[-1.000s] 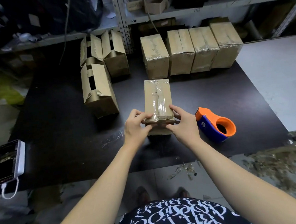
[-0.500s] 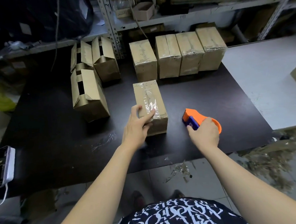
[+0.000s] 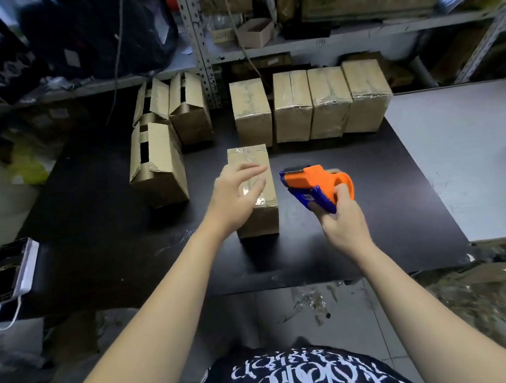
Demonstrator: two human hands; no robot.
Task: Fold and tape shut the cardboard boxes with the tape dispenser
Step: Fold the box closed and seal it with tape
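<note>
A small cardboard box [image 3: 259, 217] with clear tape along its top stands in the middle of the black table [image 3: 100, 236]. My left hand [image 3: 235, 194] hovers over the box's left side with fingers spread and relaxed; whether it touches the top is unclear. My right hand [image 3: 341, 218] grips the orange and blue tape dispenser [image 3: 315, 184], lifted off the table just right of the box, its blade end pointing at the box.
Several taped boxes [image 3: 311, 105] line the table's back. Three open-flapped boxes [image 3: 158, 164] stand at the back left. A phone on a power bank [image 3: 12, 271] lies at the left edge. A white table [image 3: 463, 154] adjoins on the right. Metal shelving rises behind.
My right hand left the box, took hold of the tape dispenser and lifted it toward the box. My left hand loosened from the box's front corner and now spreads above its top.
</note>
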